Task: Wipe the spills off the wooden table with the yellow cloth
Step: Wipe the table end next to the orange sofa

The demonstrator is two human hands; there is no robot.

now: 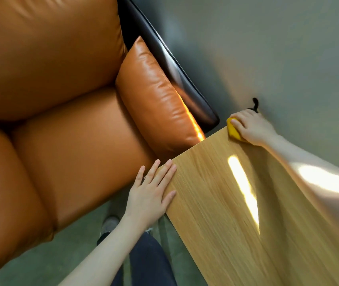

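My right hand (251, 126) grips the yellow cloth (233, 130) at the far corner of the wooden worktop (236, 213); my left hand (152, 193) rests flat, fingers straight, on its near edge beside the orange sofa (61, 120).

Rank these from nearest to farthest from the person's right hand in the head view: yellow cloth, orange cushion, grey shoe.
1. yellow cloth, under the right hand at the table's far corner.
2. orange cushion, left of it on the sofa.
3. grey shoe, down on the floor.
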